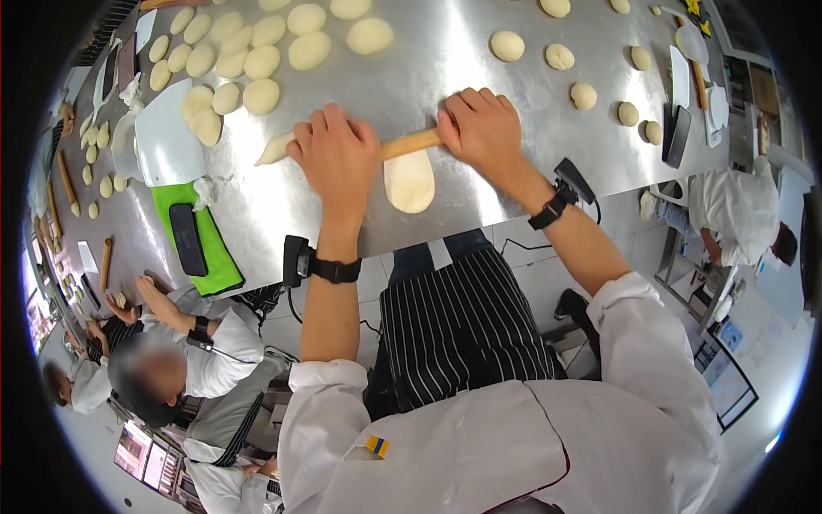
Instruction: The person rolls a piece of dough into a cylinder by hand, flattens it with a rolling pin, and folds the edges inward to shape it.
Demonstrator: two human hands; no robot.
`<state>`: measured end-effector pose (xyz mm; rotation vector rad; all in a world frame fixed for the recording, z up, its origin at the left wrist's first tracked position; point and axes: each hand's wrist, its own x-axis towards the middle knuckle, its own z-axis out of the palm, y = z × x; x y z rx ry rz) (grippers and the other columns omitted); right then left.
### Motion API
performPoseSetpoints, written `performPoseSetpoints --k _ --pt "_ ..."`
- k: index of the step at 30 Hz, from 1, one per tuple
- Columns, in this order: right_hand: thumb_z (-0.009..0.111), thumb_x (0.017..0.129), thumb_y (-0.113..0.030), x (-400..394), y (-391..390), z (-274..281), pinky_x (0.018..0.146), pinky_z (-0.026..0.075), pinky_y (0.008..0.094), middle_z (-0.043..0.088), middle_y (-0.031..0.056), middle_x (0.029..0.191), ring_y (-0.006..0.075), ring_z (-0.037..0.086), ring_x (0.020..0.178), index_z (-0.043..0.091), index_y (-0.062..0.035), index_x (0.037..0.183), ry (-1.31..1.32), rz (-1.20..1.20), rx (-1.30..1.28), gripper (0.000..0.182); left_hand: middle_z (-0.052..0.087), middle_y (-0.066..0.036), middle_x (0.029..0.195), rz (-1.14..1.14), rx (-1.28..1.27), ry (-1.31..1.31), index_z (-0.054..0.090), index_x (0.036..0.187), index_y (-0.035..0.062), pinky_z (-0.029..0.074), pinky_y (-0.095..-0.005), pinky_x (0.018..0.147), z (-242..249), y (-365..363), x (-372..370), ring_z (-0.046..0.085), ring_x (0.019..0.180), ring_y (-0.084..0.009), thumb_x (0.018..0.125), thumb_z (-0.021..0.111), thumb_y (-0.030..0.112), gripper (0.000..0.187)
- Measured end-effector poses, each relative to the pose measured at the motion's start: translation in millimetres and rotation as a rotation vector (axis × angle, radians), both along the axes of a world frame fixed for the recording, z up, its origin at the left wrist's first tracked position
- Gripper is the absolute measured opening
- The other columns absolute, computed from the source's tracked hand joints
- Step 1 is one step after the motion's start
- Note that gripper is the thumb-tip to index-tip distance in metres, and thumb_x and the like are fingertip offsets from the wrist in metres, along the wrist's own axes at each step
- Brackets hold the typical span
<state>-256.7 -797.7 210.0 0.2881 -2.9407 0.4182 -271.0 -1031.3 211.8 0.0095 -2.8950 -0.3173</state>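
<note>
A wooden rolling pin (411,144) lies across a flattened oval of dough (409,188) on the steel table. My left hand (336,154) is closed around the pin's left part, and my right hand (482,128) grips its right end. The dough's upper part passes under the pin. Just left of my left hand rests a tapered pale dough piece (274,151), partly hidden by my fingers. Both wrists wear black straps with small devices.
Several round dough pieces (309,51) cover the table's far left, with smaller dough balls (584,96) at right. A white scraper (169,137), green cloth (212,265) and phone (187,240) lie left. Another phone (679,137) is right. A co-worker (214,343) stands at left.
</note>
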Motion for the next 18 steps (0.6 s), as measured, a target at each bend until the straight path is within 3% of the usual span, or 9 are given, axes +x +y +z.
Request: performPoseSetpoints --k 1,2,3,5,8,14,16,17,18 --pt "0.071 0.097 -0.036 -7.5 -0.1 -4.4 0.067 0.054 0.0452 0.075 0.0047 0.089 0.0275 0.073 0.082 0.074 -0.012 0.083 0.006 0.03 -0.031 0.028 0.067 -0.008 0.085 -0.015 0.025 -0.015 0.066 0.094 0.0113 0.044 -0.0515 0.082 -4.6 -3.1 -10.2 0.062 0.085 -0.0341 0.09 0.069 0.019 0.01" --pt "0.071 0.097 -0.036 -15.1 -1.6 0.5 0.067 0.054 0.0452 0.075 0.0047 0.089 0.0275 0.073 0.082 0.074 -0.012 0.083 0.005 0.03 -0.034 0.028 0.065 -0.007 0.074 -0.03 0.049 -0.03 0.065 0.091 0.0112 0.044 -0.0507 0.078 -6.8 -5.6 -16.1 0.062 0.076 -0.0339 0.091 0.069 0.018 0.008" --pt "0.07 0.1 -0.036 -21.4 -0.3 6.7 0.06 0.053 0.0454 0.072 0.0053 0.078 0.0296 0.071 0.071 0.072 -0.0117 0.076 -0.017 0.022 -0.043 0.035 0.065 -0.007 0.074 -0.033 0.047 -0.033 0.065 0.091 0.0112 0.044 -0.0507 0.078 -8.1 -6.2 -16.1 0.062 0.076 -0.0339 0.091 0.069 0.018 0.008" --pt "0.069 0.106 -0.042 -20.5 2.7 14.9 0.053 0.052 0.046 0.064 0.0078 0.062 0.0335 0.065 0.056 0.07 -0.0109 0.068 -0.063 0.041 -0.074 0.049 0.06 -0.008 0.063 -0.119 0.103 0.191 0.065 0.086 0.0106 0.044 -0.0469 0.069 -4.5 -3.4 -20.6 0.059 0.062 -0.0339 0.093 0.07 0.014 0.009" --pt "0.071 0.104 -0.048 17.2 14.2 25.6 0.052 0.051 0.0434 0.065 0.0078 0.063 0.0318 0.066 0.056 0.069 -0.0113 0.067 -0.015 0.102 -0.125 0.052 0.059 -0.008 0.063 -0.261 0.143 0.201 0.062 0.079 0.0113 0.043 -0.0441 0.064 14.9 -3.7 25.9 0.058 0.058 -0.0322 0.093 0.068 0.011 0.016" --pt "0.077 0.1 -0.038 58.3 13.6 34.4 0.05 0.047 0.0417 0.062 0.0056 0.061 0.0287 0.061 0.053 0.071 -0.01 0.072 -0.006 0.106 -0.159 0.04 0.054 -0.005 0.058 -0.197 0.136 0.128 0.058 0.073 0.0122 0.04 -0.0418 0.063 22.8 -10.6 65.5 0.054 0.055 -0.0262 0.089 0.068 0.008 0.02" --pt "0.077 0.099 -0.037 55.4 6.0 28.6 0.068 0.053 0.0412 0.069 0.0038 0.077 0.0255 0.068 0.07 0.072 -0.0108 0.08 -0.075 0.045 -0.108 0.033 0.054 -0.003 0.059 -0.213 0.132 0.122 0.059 0.074 0.0131 0.038 -0.0416 0.063 -0.5 -14.6 64.9 0.055 0.056 -0.0253 0.088 0.068 0.01 0.017" --pt "0.077 0.099 -0.037 53.0 5.3 21.0 0.068 0.053 0.0412 0.069 0.0038 0.077 0.0255 0.068 0.07 0.072 -0.0108 0.08 -0.063 0.045 -0.106 0.033 0.058 -0.004 0.066 -0.198 0.119 0.116 0.061 0.078 0.0127 0.041 -0.0428 0.067 -7.2 -12.9 62.7 0.057 0.063 -0.0265 0.09 0.066 0.01 0.014" --pt "0.076 0.098 -0.04 55.2 4.1 10.2 0.082 0.052 0.0448 0.07 0.0035 0.089 0.0246 0.068 0.085 0.072 -0.0123 0.088 0.057 0.062 -0.06 0.03 0.062 -0.005 0.073 -0.185 0.107 0.105 0.063 0.082 0.0123 0.043 -0.044 0.072 -13.6 -12.8 62.3 0.059 0.07 -0.0278 0.093 0.065 0.01 0.011"
